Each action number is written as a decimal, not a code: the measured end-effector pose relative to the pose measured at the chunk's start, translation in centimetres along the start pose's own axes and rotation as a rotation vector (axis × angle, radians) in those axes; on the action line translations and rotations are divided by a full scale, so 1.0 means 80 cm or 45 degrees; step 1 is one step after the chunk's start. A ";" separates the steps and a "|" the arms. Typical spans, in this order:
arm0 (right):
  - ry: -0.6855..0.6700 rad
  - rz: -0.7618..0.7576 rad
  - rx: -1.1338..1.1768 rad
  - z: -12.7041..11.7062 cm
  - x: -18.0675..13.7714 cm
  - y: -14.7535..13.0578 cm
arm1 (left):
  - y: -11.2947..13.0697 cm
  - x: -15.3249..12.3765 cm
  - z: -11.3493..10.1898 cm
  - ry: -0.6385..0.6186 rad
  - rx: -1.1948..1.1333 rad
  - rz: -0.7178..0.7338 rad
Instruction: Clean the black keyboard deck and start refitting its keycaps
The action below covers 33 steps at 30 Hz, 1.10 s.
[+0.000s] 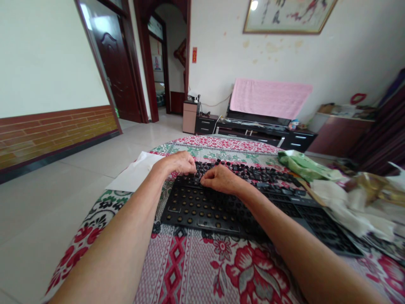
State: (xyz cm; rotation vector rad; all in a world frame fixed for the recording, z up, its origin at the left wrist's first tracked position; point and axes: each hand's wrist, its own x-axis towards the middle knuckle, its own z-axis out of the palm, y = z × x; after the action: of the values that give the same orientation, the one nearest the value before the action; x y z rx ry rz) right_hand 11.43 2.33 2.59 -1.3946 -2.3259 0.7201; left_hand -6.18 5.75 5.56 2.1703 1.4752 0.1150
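Note:
A black keyboard base with its keycaps off lies on the floral tablecloth, round sockets showing in rows on its left side. Behind it is a spread of loose black keycaps. My left hand is closed at the far left corner, fingers curled down by the keycaps; what it holds, if anything, is hidden. Over the base's upper rows my right hand is pinched, its fingertips beside a small dark piece too small to make out. My right forearm covers part of the base.
White paper lies left of the keyboard. Another black keyboard part is at the right, near a green bag and crumpled wrapping. The tablecloth runs to a rounded edge above the tiled floor.

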 end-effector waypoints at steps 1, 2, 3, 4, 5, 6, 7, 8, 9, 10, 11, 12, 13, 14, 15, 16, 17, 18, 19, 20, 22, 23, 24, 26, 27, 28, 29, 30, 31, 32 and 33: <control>0.000 0.004 -0.001 0.000 0.000 -0.001 | -0.002 0.002 0.000 -0.029 0.008 0.028; -0.005 0.010 0.006 -0.001 0.000 -0.001 | -0.004 0.003 0.001 -0.061 0.019 0.056; -0.015 0.022 0.019 -0.002 0.000 -0.001 | -0.006 0.004 0.001 -0.094 0.029 0.081; -0.032 0.038 0.039 -0.003 0.001 0.000 | -0.006 0.005 0.001 -0.124 0.038 0.099; -0.048 0.057 0.065 -0.004 0.001 0.000 | -0.005 0.005 0.001 -0.149 0.045 0.111; -0.061 0.078 0.089 -0.004 0.002 0.000 | -0.004 0.004 0.001 -0.168 0.049 0.119; -0.064 0.099 0.104 -0.004 0.002 0.001 | -0.001 0.002 0.001 -0.182 0.053 0.126; -0.057 0.118 0.109 -0.004 0.003 0.000 | 0.002 0.001 0.001 -0.190 0.056 0.130; -0.041 0.135 0.104 -0.004 0.003 0.000 | 0.005 0.000 0.002 -0.194 0.062 0.130; -0.021 0.148 0.092 -0.003 0.003 0.000 | 0.008 -0.001 0.003 -0.197 0.069 0.131; -0.005 0.161 0.078 -0.002 0.003 0.000 | 0.010 -0.001 0.004 -0.202 0.074 0.128; 0.005 0.172 0.067 -0.002 0.003 0.000 | 0.011 -0.001 0.005 -0.212 0.075 0.123; 0.011 0.175 0.063 -0.001 0.004 0.001 | 0.012 0.000 0.007 -0.224 0.073 0.119; 0.011 0.174 0.065 -0.001 0.004 0.002 | 0.011 0.001 0.008 -0.236 0.068 0.116; 0.011 0.167 0.072 0.000 0.004 0.003 | 0.011 0.003 0.009 -0.250 0.060 0.116; 0.010 0.157 0.081 0.000 0.005 0.005 | 0.009 0.004 0.010 -0.262 0.052 0.118; 0.007 0.146 0.091 0.000 0.005 0.006 | 0.008 0.006 0.011 -0.271 0.044 0.123; 0.004 0.140 0.104 -0.001 0.006 0.007 | 0.007 0.007 0.012 -0.276 0.038 0.131; -0.001 0.140 0.117 -0.001 0.006 0.008 | 0.006 0.008 0.012 -0.279 0.034 0.137; -0.007 0.142 0.127 -0.002 0.006 0.008 | 0.005 0.009 0.013 -0.282 0.029 0.141; -0.026 0.147 0.148 -0.004 0.007 0.007 | 0.005 0.009 0.013 -0.285 0.022 0.137; -0.038 0.150 0.157 -0.004 0.007 0.005 | 0.005 0.010 0.014 -0.284 0.021 0.130; -0.049 0.153 0.165 -0.005 0.007 0.004 | 0.005 0.010 0.014 -0.285 0.022 0.123; -0.073 0.159 0.182 -0.006 0.009 0.003 | 0.005 0.010 0.015 -0.279 0.036 0.124; -0.083 0.158 0.185 -0.006 0.009 0.003 | 0.005 0.010 0.015 -0.276 0.046 0.130; -0.091 0.152 0.185 -0.006 0.010 0.003 | 0.005 0.010 0.015 -0.273 0.053 0.140; -0.097 0.144 0.183 -0.006 0.010 0.004 | 0.005 0.010 0.015 -0.273 0.057 0.148; -0.102 0.137 0.183 -0.006 0.011 0.004 | 0.005 0.010 0.015 -0.273 0.056 0.151; -0.106 0.132 0.187 -0.007 0.011 0.005 | 0.005 0.011 0.015 -0.274 0.054 0.148; -0.110 0.133 0.196 -0.007 0.011 0.005 | 0.006 0.010 0.015 -0.278 0.053 0.138; -0.114 0.141 0.207 -0.008 0.011 0.006 | 0.007 0.010 0.015 -0.280 0.052 0.129</control>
State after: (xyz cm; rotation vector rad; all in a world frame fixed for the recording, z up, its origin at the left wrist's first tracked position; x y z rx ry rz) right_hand 11.67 3.41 2.85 -1.4532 -2.2125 1.0003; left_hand -4.98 5.91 4.60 2.2106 1.2558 -0.1164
